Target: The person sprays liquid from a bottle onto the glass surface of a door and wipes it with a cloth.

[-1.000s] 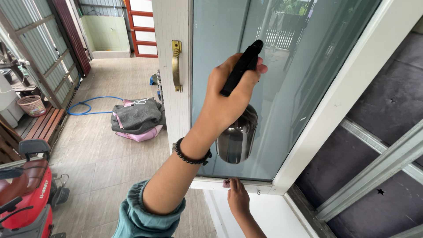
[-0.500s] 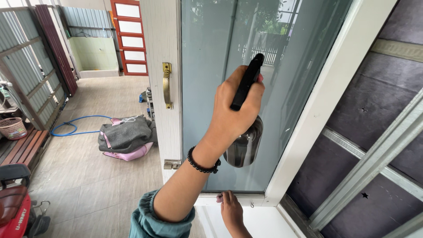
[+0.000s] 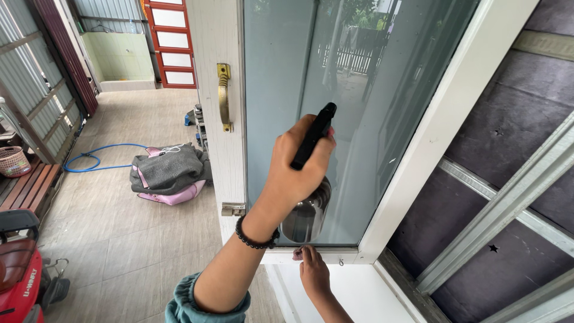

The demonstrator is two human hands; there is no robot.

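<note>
My left hand (image 3: 296,167) is raised in front of a glass door pane (image 3: 365,90) and is shut on a spray bottle (image 3: 305,218). The bottle has a dark, shiny body and a black spray head pointing at the glass. A black bead bracelet sits on that wrist, and a teal sleeve is pushed up the forearm. Lower down, my right hand (image 3: 314,272) rests at the bottom rail of the white door frame (image 3: 418,149). Its fingers pinch a small pinkish thing (image 3: 297,254) against the rail; what it is cannot be made out.
A brass handle (image 3: 223,96) is on the white door stile. On the tiled floor to the left lie a grey and pink bundle (image 3: 167,173) and a blue hose (image 3: 89,158). A red machine (image 3: 21,281) stands at the lower left. Grey panels with metal bars are to the right.
My left hand has come down with the spray bottle, from the middle of the pane towards its lower part. My right hand stays at the bottom rail.
</note>
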